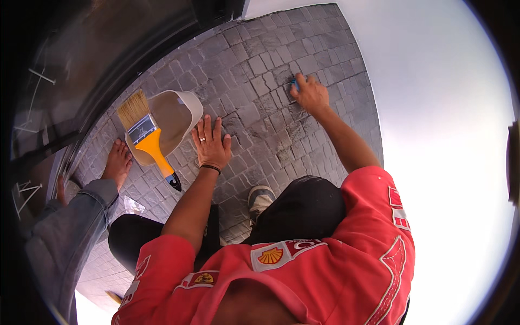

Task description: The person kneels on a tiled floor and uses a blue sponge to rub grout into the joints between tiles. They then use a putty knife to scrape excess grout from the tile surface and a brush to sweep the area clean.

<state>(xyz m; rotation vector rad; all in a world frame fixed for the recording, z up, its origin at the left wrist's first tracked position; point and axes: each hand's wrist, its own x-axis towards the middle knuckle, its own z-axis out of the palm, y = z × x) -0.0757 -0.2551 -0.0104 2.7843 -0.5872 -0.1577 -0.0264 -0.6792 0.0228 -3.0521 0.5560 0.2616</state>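
Note:
My left hand (213, 142) lies flat on the grey cobble-patterned floor (249, 130), fingers apart, just right of a pale plastic container (179, 111). A wide paintbrush (152, 145) with pale bristles and a yellow handle lies across that container. Farther right, my right hand (309, 92) is down on the floor with its fingers curled round a small blue object (294, 84), mostly hidden by them. The floor around this hand has uneven, darker patches along the joints.
Another person's bare foot (118, 161) and grey trouser leg (78, 227) are at the left, beside a dark glossy framed panel (81, 49). A white surface (433, 108) borders the floor on the right. My knees and one shoe (260, 200) are below my hands.

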